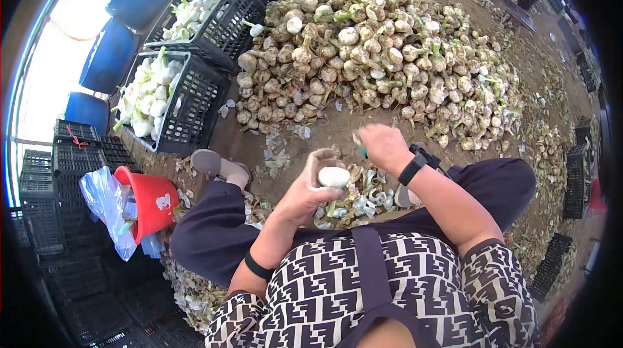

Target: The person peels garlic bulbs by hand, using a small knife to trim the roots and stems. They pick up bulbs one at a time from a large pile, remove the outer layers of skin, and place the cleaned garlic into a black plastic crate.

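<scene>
A smooth white garlic bulb (pixel 333 177) rests in my left hand (pixel 307 187), with the fingers curled round it. Just above and to the right, my right hand (pixel 387 148) is closed on a small green-handled tool (pixel 364 152). Most of that tool is hidden by the fingers, so its kind does not show. The two hands are apart. Beyond them lies a large heap of unpeeled garlic bulbs (pixel 389 56) with brownish skins. Below my hands, loose garlic peelings (pixel 373 195) lie on the ground between my legs.
To the left, a black crate (pixel 188 111) holds cleaned white garlic, and another black crate (pixel 224 33) stands behind it. A red bucket (pixel 154 204) with plastic bags sits beside my knee. Blue barrels (pixel 109 56) line the left side. More peelings (pixel 538 173) cover the ground at right.
</scene>
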### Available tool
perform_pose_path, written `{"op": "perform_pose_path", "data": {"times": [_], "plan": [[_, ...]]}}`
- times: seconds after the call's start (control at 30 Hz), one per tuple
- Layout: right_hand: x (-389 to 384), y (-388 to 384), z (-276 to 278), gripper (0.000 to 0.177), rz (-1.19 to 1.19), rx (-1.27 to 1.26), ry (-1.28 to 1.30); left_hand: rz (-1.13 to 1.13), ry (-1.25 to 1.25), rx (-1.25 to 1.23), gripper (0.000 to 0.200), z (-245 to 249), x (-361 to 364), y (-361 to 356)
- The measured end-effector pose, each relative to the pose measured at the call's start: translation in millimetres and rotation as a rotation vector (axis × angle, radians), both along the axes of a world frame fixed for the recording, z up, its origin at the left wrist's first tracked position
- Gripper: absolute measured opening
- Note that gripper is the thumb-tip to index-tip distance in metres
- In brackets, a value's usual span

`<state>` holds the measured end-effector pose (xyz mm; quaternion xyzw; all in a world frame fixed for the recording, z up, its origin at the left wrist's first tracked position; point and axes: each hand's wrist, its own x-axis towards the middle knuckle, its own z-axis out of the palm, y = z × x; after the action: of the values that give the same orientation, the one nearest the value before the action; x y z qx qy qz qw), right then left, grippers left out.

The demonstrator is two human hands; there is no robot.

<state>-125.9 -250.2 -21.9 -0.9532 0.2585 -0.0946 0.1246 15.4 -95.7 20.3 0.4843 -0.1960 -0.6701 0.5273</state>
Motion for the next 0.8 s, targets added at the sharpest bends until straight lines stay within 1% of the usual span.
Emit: {"op": "perform_pose_path", "data": {"times": [0.03,0.07,0.1,0.17,0.2,0.23,0.3,0.33,0.43,0.47,0.5,0.57,0.6,0.63,0.7,0.73,0.8], "plan": [[-3,-1,0,0.02,0.023,0.146,0.358,0.046,-0.034,-0.057,0.07,3,0,-2],[-6,0,-1,0.025,0.051,0.296,0.717,0.034,-0.114,-0.089,0.075,-1,4,-2],[-8,4,1,0.025,0.056,0.297,0.719,0.038,-0.113,-0.086,0.075,-8,5,-3],[-14,15,11,0.031,-0.033,0.534,0.027,0.049,-0.486,-0.059,0.071,-23,8,-3],[-8,21,21,0.029,-0.045,0.735,-0.321,0.055,-0.604,-0.049,0.065,-35,11,-2],[-3,28,23,0.029,-0.04,0.736,-0.325,0.058,-0.609,-0.048,0.065,-32,10,-3],[5,38,26,0.03,0.125,0.546,-0.444,-0.017,-0.937,0.072,0.061,-21,4,-9],[10,42,16,0.027,0.093,0.45,-0.464,-0.062,-1.04,0.06,0.06,-18,3,-11],[15,41,12,0.024,0.112,0.425,-0.421,-0.02,-1.119,0.103,0.06,-23,4,-10],[16,39,11,0.023,0.135,0.432,-0.432,0.013,-1.144,0.07,0.059,-26,5,-9],[16,37,9,0.023,0.13,0.441,-0.43,0.005,-1.142,0.077,0.059,-26,6,-9],[13,32,7,0.024,0.15,0.426,-0.429,0.102,-1.029,0.082,0.057,-23,7,-11],[13,31,8,0.023,0.159,0.407,-0.432,0.122,-1.027,0.07,0.056,-25,7,-11],[12,32,10,0.023,0.155,0.409,-0.429,0.119,-1.024,0.071,0.056,-26,8,-11],[9,34,12,0.023,0.158,0.364,-0.412,0.083,-0.855,0.124,0.055,-24,7,-13],[9,31,10,0.023,0.147,0.363,-0.411,0.074,-0.853,0.12,0.055,-26,9,-16],[8,30,10,0.021,0.149,0.29,-0.419,0.029,-0.736,0.137,0.055,-27,9,-15]]}}
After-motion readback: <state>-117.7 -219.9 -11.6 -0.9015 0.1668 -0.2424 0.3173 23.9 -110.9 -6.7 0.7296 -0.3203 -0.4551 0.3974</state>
